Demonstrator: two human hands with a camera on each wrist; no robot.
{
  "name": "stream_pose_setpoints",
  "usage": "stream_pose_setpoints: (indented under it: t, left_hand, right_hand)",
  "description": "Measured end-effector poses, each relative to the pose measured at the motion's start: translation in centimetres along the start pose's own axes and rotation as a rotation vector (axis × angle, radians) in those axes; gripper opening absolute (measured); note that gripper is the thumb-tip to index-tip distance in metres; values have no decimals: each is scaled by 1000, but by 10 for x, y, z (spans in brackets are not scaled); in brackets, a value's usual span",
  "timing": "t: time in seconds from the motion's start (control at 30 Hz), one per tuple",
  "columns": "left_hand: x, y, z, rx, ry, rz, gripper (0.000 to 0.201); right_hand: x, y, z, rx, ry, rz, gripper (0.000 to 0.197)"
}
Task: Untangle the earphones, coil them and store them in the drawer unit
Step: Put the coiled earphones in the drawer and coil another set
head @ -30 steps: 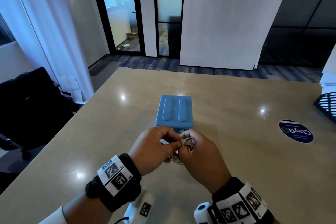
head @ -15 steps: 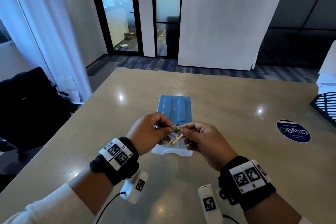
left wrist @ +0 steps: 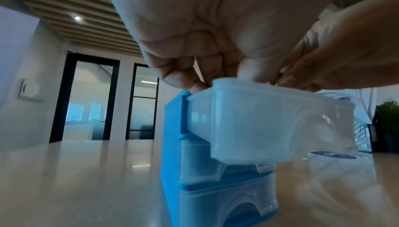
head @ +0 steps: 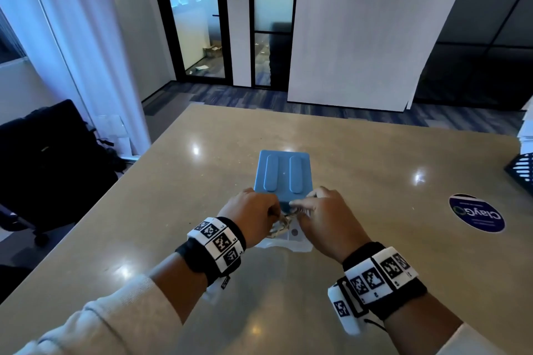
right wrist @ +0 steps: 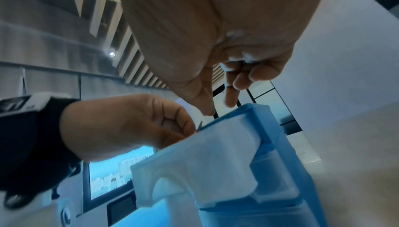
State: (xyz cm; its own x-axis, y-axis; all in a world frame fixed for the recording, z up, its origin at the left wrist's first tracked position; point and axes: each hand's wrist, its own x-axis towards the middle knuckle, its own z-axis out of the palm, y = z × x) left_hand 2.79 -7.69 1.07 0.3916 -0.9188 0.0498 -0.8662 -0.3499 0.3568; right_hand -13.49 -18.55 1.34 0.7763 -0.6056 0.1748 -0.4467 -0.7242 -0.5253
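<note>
The blue drawer unit (head: pixel 282 173) (left wrist: pixel 172 128) (right wrist: pixel 280 145) stands mid-table with its translucent top drawer (head: pixel 288 246) (left wrist: pixel 270 119) (right wrist: pixel 215 145) pulled out toward me. The beige coiled earphones (head: pixel 279 226) sit low in that drawer, between my hands and mostly hidden by them. My left hand (head: pixel 274 212) (left wrist: pixel 194 80) (right wrist: pixel 129 124) has curled fingers pinching the coil at the drawer's left rim. My right hand (head: pixel 297 206) (right wrist: pixel 219 106) reaches over the drawer from the right, with thumb and index finger straight, apart and pointing down at the coil.
The beige table (head: pixel 202 210) carries a round blue sticker (head: pixel 476 213) at the right. A black mesh tray (head: pixel 522 170) and a white paper stack (head: pixel 526 130) sit at the right edge. A black chair (head: pixel 43 153) stands off the table's left side.
Both hands have moved forward and down with the coil, from in front of the unit to inside the open top drawer. My right fingers have loosened from the coil.
</note>
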Motion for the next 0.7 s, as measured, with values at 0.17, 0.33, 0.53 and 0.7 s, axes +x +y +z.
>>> stream_pose_setpoints:
  t: [0.17, 0.33, 0.53, 0.7]
  left_hand:
    - [-6, -7, 5, 67, 104, 68, 14]
    - [-29, -16, -5, -26, 255, 167, 18]
    - [-49, -5, -9, 198, -94, 256, 63]
    - [-47, -2, 1, 273, -172, 298, 54]
  right_hand:
    - [-6, 10, -9, 71, -12, 6, 15]
    - [-14, 16, -21, 75, -105, -52, 33]
    - [-8, 20, -14, -181, -293, -233, 104]
    - [-4, 16, -5, -383, -353, -210, 96]
